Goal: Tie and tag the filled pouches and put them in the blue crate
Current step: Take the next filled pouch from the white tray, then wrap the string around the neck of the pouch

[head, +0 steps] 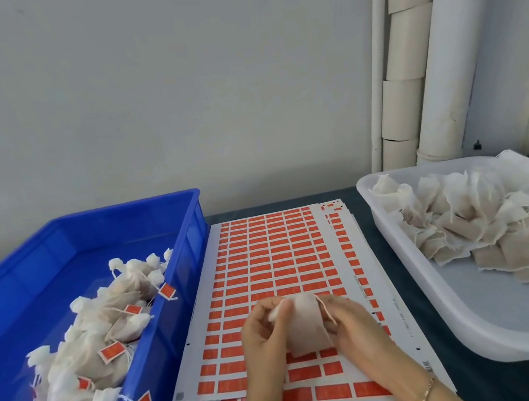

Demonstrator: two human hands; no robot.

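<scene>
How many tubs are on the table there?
2: a blue crate on the left with tagged pouches, and a white tray on the right with untagged pouches. None looks hidden.

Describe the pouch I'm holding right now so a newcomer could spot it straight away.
Find the stack of orange label sheets between the blue crate and the white tray. Over its near end, the left hand and right hand grip one pale pouch. It alone is held, and no orange tag shows on it, unlike the crate's tagged pouches.
</scene>
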